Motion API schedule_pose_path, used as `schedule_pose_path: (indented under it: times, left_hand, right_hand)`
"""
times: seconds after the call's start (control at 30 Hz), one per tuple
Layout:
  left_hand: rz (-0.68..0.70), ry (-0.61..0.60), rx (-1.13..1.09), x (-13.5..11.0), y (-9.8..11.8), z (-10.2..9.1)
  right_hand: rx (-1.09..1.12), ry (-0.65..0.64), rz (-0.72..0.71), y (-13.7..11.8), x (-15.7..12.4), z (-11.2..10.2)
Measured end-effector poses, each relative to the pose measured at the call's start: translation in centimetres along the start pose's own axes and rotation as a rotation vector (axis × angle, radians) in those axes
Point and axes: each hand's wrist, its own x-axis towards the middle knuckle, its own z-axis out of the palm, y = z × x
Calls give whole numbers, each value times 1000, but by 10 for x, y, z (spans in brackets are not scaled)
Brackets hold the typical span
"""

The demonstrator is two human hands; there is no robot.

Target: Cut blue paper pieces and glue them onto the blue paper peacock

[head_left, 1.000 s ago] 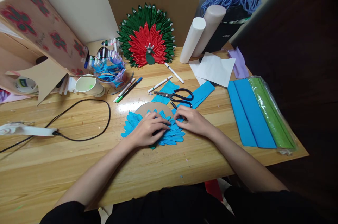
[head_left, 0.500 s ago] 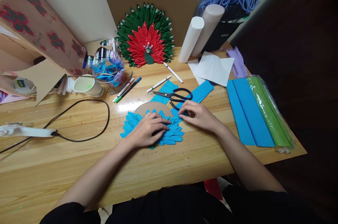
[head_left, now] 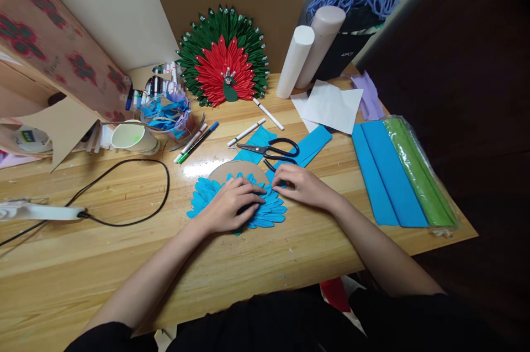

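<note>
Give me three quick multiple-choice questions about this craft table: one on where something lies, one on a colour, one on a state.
1. Where do the scissors lie?
A. beyond the hands, on blue paper
B. in the paper cup
C. on the green roll

2. What colour are the petals under the left hand?
A. red
B. blue
C. purple

3. How are the scissors' blades?
A. wide open
B. closed
C. cutting paper

Answers: 1 A, they rest on the blue sheet past the right hand. 2 B, the petal fan is bright blue. 3 B, the blades lie together in one point.
</note>
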Motion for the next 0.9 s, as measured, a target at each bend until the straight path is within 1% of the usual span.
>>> schedule_pose_path:
  times: [0.5, 0.67, 0.77, 0.9]
  left_hand:
    - [43, 57, -45, -1, -1, 0]
    - [-12, 106, -82, -3, -1, -1]
    - [-34, 103, -91, -3, -1, -2]
    - [-28, 93, -93, -3, 1, -2]
  right_hand:
    - [-14, -1, -40, -2, 0, 2]
    - [20, -11, -24, -2, 1, 1]
    - [26, -29, -19, -2, 1, 0]
    - [-16, -26, -15, -1, 2, 2]
